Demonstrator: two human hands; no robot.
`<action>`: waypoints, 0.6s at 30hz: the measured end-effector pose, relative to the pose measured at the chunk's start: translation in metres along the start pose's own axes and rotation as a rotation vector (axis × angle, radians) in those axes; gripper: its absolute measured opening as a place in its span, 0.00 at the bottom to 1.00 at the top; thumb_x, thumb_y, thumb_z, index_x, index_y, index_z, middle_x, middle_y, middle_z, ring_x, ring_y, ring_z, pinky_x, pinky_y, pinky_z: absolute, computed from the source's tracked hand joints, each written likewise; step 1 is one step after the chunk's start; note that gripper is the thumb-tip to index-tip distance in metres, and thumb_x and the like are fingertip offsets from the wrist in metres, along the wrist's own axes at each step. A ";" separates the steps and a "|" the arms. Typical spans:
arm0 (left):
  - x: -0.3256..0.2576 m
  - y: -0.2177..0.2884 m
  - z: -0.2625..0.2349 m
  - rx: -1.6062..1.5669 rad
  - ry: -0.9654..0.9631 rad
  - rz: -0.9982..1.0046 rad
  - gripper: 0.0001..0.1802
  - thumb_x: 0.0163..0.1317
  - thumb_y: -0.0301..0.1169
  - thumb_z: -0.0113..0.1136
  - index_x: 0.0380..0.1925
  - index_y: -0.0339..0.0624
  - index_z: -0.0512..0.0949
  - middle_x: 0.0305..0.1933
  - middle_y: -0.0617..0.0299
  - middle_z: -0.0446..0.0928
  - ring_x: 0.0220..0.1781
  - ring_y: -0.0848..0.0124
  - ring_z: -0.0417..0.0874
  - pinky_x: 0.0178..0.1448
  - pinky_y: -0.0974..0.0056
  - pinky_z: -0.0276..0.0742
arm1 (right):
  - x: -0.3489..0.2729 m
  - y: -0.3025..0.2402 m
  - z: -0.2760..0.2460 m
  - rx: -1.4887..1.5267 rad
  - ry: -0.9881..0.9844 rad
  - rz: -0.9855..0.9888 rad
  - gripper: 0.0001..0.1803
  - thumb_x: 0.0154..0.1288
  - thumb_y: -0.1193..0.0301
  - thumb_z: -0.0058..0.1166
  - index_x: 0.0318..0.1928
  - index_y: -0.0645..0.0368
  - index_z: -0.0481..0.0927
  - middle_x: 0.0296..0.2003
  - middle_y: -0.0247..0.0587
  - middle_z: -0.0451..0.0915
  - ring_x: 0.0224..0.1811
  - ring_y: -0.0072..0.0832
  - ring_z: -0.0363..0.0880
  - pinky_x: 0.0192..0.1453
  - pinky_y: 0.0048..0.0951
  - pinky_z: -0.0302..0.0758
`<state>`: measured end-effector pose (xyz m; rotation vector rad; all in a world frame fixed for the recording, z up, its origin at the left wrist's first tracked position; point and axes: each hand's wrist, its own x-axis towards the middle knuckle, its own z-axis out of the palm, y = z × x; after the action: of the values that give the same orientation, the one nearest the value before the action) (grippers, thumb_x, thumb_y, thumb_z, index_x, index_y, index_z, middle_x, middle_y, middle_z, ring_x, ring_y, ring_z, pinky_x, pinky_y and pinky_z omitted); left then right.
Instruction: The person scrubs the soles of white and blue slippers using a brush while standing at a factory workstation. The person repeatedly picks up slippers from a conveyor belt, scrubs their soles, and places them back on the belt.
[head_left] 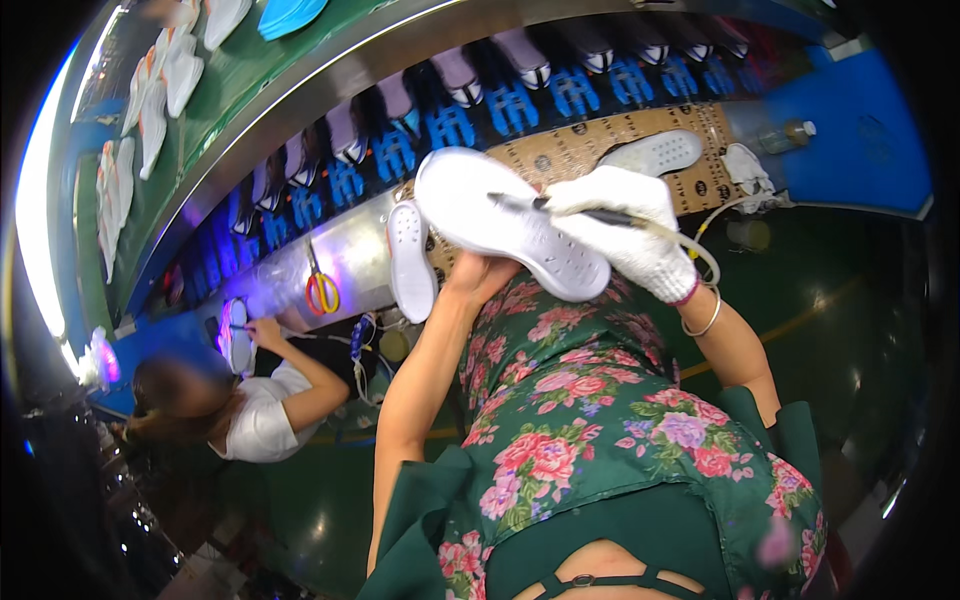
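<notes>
One white shoe sole (505, 222) is held above the lap, long axis running upper left to lower right. Left hand (482, 275) grips it from beneath, fingers mostly hidden; gloved right hand (625, 228) closes on a dark tool (560, 208) whose tip touches the sole.

The shoe sole (505, 222) held up is white with rows of small dimples, and the glove on the right hand (625, 225) is white knit, gripping a dark tool (560, 207). The dress (590, 420) is dark green with pink and red flowers. Scissors (321, 290) have orange and yellow handles; the clamps (510, 105) are blue.
</notes>
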<state>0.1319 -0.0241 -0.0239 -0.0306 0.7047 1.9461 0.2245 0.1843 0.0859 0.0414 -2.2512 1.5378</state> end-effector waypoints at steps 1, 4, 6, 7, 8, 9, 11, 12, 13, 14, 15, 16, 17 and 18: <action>-0.003 -0.002 -0.008 -0.017 -0.027 -0.078 0.35 0.76 0.49 0.53 0.75 0.41 0.63 0.77 0.53 0.66 0.78 0.57 0.66 0.83 0.46 0.60 | 0.000 -0.001 0.001 -0.018 -0.025 -0.018 0.06 0.58 0.76 0.71 0.37 0.60 0.90 0.39 0.42 0.90 0.41 0.31 0.88 0.47 0.30 0.82; -0.014 0.008 0.014 0.469 0.110 -0.167 0.32 0.76 0.46 0.53 0.71 0.36 0.67 0.64 0.42 0.77 0.58 0.47 0.85 0.61 0.46 0.86 | -0.008 0.001 0.008 -0.118 -0.080 -0.086 0.05 0.58 0.73 0.71 0.37 0.54 0.91 0.37 0.38 0.90 0.41 0.32 0.89 0.48 0.31 0.82; -0.021 0.008 0.006 -0.136 -0.064 -0.105 0.31 0.75 0.42 0.52 0.69 0.32 0.68 0.60 0.40 0.80 0.52 0.46 0.87 0.48 0.47 0.91 | -0.017 -0.010 0.009 -0.138 -0.089 -0.056 0.06 0.58 0.74 0.71 0.38 0.54 0.91 0.37 0.37 0.90 0.41 0.33 0.90 0.49 0.32 0.83; -0.022 0.007 0.007 -0.194 -0.002 -0.011 0.32 0.75 0.44 0.51 0.70 0.33 0.68 0.62 0.41 0.79 0.56 0.47 0.85 0.53 0.46 0.89 | -0.020 -0.015 0.011 -0.053 -0.076 -0.048 0.08 0.57 0.74 0.71 0.39 0.53 0.91 0.36 0.37 0.90 0.41 0.34 0.90 0.48 0.33 0.83; -0.023 0.006 0.008 -0.253 0.059 0.084 0.32 0.75 0.46 0.50 0.70 0.33 0.67 0.64 0.42 0.78 0.60 0.48 0.84 0.58 0.46 0.88 | -0.022 -0.018 0.011 -0.074 -0.065 -0.098 0.09 0.56 0.74 0.71 0.39 0.53 0.91 0.37 0.38 0.90 0.40 0.34 0.89 0.46 0.33 0.82; -0.023 0.002 0.008 -0.215 0.120 0.147 0.33 0.76 0.47 0.48 0.74 0.38 0.65 0.71 0.45 0.73 0.70 0.50 0.76 0.71 0.45 0.77 | -0.024 -0.021 0.010 -0.094 -0.054 -0.147 0.10 0.55 0.75 0.72 0.40 0.53 0.91 0.37 0.39 0.90 0.39 0.34 0.89 0.44 0.33 0.82; -0.029 0.007 0.029 -0.494 -0.090 0.121 0.39 0.75 0.54 0.48 0.78 0.43 0.59 0.77 0.47 0.66 0.76 0.50 0.69 0.79 0.44 0.66 | -0.028 -0.025 0.014 -0.111 -0.013 -0.216 0.13 0.52 0.76 0.72 0.40 0.54 0.91 0.37 0.40 0.89 0.37 0.35 0.88 0.41 0.34 0.81; -0.030 0.009 0.045 -0.445 -0.065 0.157 0.44 0.72 0.58 0.51 0.79 0.44 0.57 0.78 0.47 0.64 0.77 0.47 0.68 0.78 0.42 0.67 | -0.030 -0.027 0.015 -0.120 0.008 -0.227 0.13 0.52 0.77 0.72 0.41 0.54 0.91 0.37 0.40 0.89 0.36 0.36 0.87 0.41 0.35 0.80; -0.030 0.005 0.042 -0.392 -0.115 0.143 0.47 0.69 0.60 0.53 0.79 0.44 0.56 0.78 0.46 0.63 0.77 0.45 0.67 0.77 0.41 0.67 | -0.030 -0.029 0.014 -0.130 0.013 -0.230 0.13 0.53 0.76 0.72 0.42 0.54 0.91 0.38 0.41 0.89 0.37 0.37 0.87 0.42 0.36 0.81; -0.030 -0.002 0.031 -0.339 -0.165 0.133 0.50 0.65 0.61 0.56 0.79 0.44 0.56 0.79 0.44 0.63 0.77 0.42 0.67 0.77 0.40 0.67 | -0.030 -0.031 0.014 -0.139 0.014 -0.236 0.14 0.55 0.75 0.71 0.44 0.54 0.90 0.40 0.42 0.89 0.38 0.38 0.87 0.43 0.37 0.82; -0.030 -0.009 0.020 -0.286 -0.213 0.123 0.54 0.62 0.63 0.58 0.80 0.44 0.55 0.79 0.43 0.62 0.76 0.40 0.66 0.76 0.38 0.68 | -0.028 -0.035 0.014 -0.111 0.045 -0.214 0.13 0.53 0.77 0.72 0.42 0.55 0.90 0.39 0.42 0.89 0.37 0.38 0.87 0.42 0.36 0.81; -0.028 -0.016 0.014 -0.363 -0.169 0.151 0.58 0.53 0.60 0.66 0.80 0.46 0.55 0.78 0.37 0.61 0.75 0.35 0.66 0.75 0.35 0.68 | -0.025 -0.037 0.016 -0.077 0.080 -0.189 0.13 0.52 0.78 0.73 0.40 0.56 0.90 0.37 0.43 0.89 0.36 0.37 0.87 0.40 0.35 0.80; -0.021 -0.014 0.028 -0.405 -0.264 0.199 0.58 0.52 0.57 0.67 0.80 0.47 0.54 0.77 0.36 0.61 0.75 0.36 0.67 0.75 0.34 0.68 | -0.024 -0.033 0.016 -0.053 0.086 -0.217 0.13 0.52 0.78 0.73 0.40 0.56 0.90 0.37 0.43 0.89 0.36 0.38 0.87 0.40 0.35 0.80; -0.014 -0.012 0.044 -0.446 -0.359 0.248 0.59 0.51 0.55 0.69 0.80 0.48 0.54 0.76 0.35 0.62 0.75 0.37 0.67 0.75 0.34 0.68 | -0.022 -0.034 0.017 -0.091 0.107 -0.234 0.13 0.51 0.78 0.74 0.40 0.55 0.90 0.35 0.42 0.88 0.35 0.38 0.87 0.40 0.35 0.80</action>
<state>0.1614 -0.0104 0.0118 0.1351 0.0316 2.2343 0.2477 0.1514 0.1028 0.1851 -2.1449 1.2848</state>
